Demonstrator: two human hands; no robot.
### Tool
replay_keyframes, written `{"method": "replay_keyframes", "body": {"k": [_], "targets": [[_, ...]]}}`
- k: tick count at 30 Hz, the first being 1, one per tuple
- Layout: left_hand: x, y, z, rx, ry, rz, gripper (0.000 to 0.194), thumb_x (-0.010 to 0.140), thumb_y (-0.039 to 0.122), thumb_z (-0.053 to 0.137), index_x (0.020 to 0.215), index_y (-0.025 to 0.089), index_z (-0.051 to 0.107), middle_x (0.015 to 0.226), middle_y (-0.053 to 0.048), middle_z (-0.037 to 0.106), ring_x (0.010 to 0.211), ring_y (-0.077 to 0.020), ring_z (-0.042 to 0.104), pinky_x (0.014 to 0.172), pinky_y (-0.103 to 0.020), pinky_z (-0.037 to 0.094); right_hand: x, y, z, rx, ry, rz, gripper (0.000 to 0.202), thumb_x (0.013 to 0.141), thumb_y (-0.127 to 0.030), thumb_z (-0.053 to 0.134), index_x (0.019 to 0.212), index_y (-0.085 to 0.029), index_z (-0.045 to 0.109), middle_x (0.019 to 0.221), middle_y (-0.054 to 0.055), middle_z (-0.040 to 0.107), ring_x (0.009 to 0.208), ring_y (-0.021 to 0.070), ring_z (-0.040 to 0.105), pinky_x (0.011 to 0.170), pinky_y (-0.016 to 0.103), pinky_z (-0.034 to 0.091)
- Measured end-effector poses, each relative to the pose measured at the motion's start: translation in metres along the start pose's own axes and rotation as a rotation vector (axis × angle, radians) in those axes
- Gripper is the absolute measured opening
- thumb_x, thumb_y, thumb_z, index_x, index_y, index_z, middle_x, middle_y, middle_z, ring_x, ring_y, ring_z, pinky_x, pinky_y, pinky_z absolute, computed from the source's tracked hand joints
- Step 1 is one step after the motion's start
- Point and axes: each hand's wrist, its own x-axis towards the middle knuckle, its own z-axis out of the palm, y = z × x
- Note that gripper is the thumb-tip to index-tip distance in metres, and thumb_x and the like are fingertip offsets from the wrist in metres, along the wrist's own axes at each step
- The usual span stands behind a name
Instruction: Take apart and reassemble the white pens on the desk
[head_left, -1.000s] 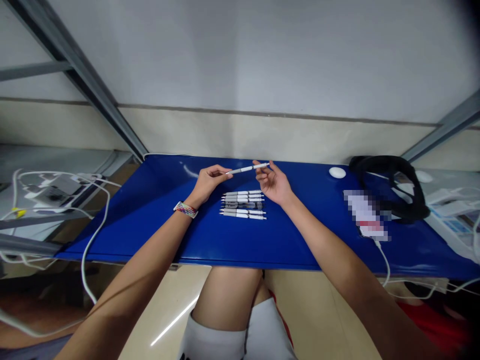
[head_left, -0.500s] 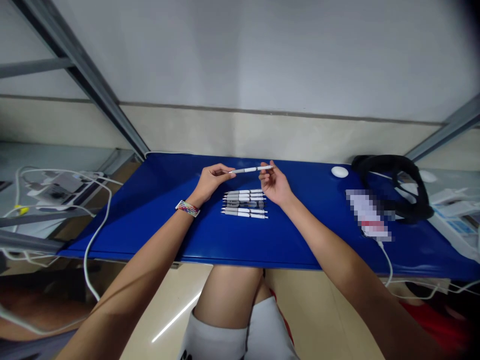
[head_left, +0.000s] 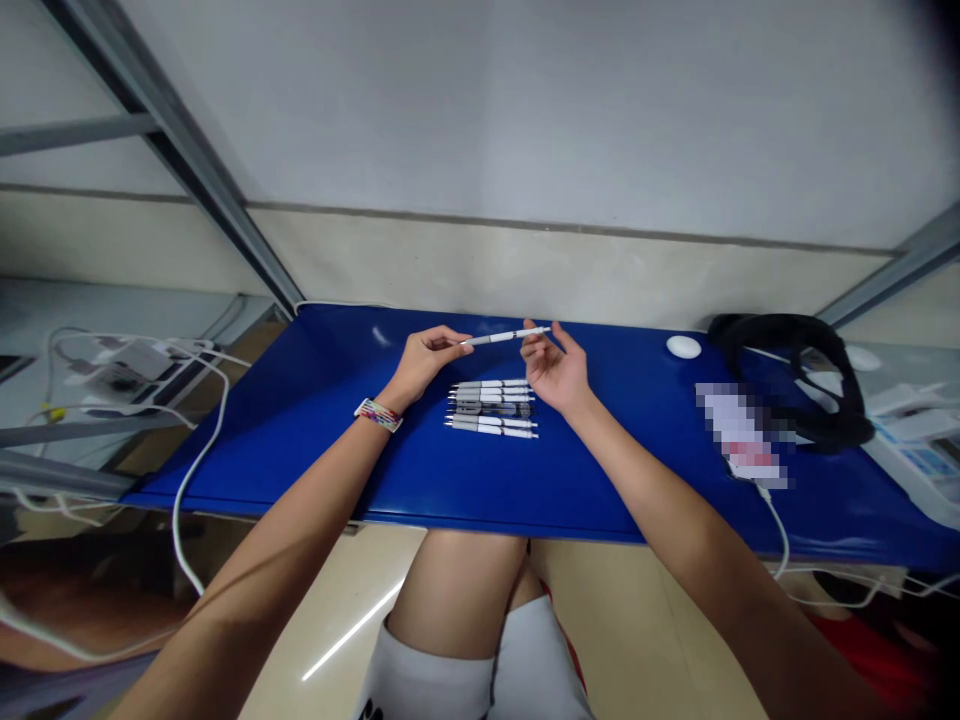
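A white pen with a grey grip [head_left: 501, 338] is held up over the blue table, lying nearly level. My left hand [head_left: 427, 362] pinches it by its grey end between thumb and fingers. At the white end, my right hand [head_left: 559, 372] has its thumb and fingers apart around the pen's tail; whether a fingertip touches it I cannot tell. Below the hands lie several pens [head_left: 491, 390] in a row, points to the left. Among them is a darker, see-through pen [head_left: 491, 409].
The blue tabletop [head_left: 420, 480] carries a white oval object [head_left: 683, 347], a blurred-out phone-like item [head_left: 742, 435] with a white cable, and a black strap [head_left: 847, 390] at the right. A white cable [head_left: 201, 460] hangs over the left edge. Metal posts [head_left: 210, 190] and a wall stand behind.
My right thumb and fingers have spread apart at the pen's white end, which tips slightly higher. My left hand keeps its pinch. The row of pens is unchanged.
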Motion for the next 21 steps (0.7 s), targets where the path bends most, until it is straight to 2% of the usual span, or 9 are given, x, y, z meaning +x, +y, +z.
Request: {"method": "replay_keyframes", "body": {"k": [4, 8, 12, 16, 21], "targets": [[0.0004, -0.0006, -0.001, 0.005, 0.01, -0.003, 0.03, 0.072, 0.041, 0.096, 0.09, 0.02, 0.084, 0.095, -0.007, 0.082, 0.087, -0.0207, 0.072, 0.089, -0.037, 0.056, 0.0034, 0.0003, -0.0021, -0.085, 0.022, -0.029, 0.012, 0.099, -0.021, 0.066, 0.109, -0.016, 0.072, 0.073, -0.001, 0.068, 0.058, 0.0073, 0.061, 0.051, 0.013, 0.056], [0.0008, -0.0015, -0.001, 0.008, 0.005, -0.001, 0.03, 0.072, 0.041, 0.096, 0.09, 0.02, 0.084, 0.093, -0.007, 0.081, 0.086, -0.0205, 0.072, 0.089, -0.037, 0.056, 0.0047, 0.0013, -0.001, -0.079, 0.029, -0.046, 0.014, 0.101, -0.025, 0.064, 0.108, -0.015, 0.072, 0.077, 0.001, 0.071, 0.063, 0.008, 0.065, 0.056, 0.014, 0.059], [0.0009, -0.0024, 0.0, 0.008, 0.009, -0.001, 0.03, 0.072, 0.042, 0.095, 0.09, 0.021, 0.084, 0.093, -0.007, 0.082, 0.087, -0.0213, 0.073, 0.09, -0.038, 0.057, 0.0036, 0.001, 0.0006, -0.048, 0.076, -0.041, 0.014, 0.102, -0.019, 0.06, 0.106, -0.015, 0.073, 0.073, 0.0, 0.07, 0.06, 0.0069, 0.063, 0.056, 0.011, 0.057], [0.0018, -0.0056, -0.0004, 0.003, 0.004, -0.002, 0.032, 0.071, 0.043, 0.096, 0.09, 0.02, 0.084, 0.093, -0.007, 0.082, 0.087, -0.0211, 0.073, 0.089, -0.038, 0.057, 0.0021, 0.0, 0.0009, -0.055, 0.053, -0.048, 0.023, 0.101, -0.03, 0.064, 0.114, -0.014, 0.073, 0.081, 0.003, 0.073, 0.068, 0.0101, 0.067, 0.061, 0.016, 0.061], [0.0026, -0.0082, -0.0018, -0.003, 0.001, -0.004, 0.031, 0.072, 0.041, 0.096, 0.091, 0.021, 0.084, 0.092, -0.007, 0.082, 0.086, -0.0199, 0.072, 0.088, -0.036, 0.056, 0.0006, 0.0014, 0.0037, -0.049, 0.072, -0.048, 0.012, 0.101, -0.02, 0.062, 0.105, -0.015, 0.073, 0.074, 0.0, 0.068, 0.06, 0.0069, 0.061, 0.055, 0.012, 0.056]]}}
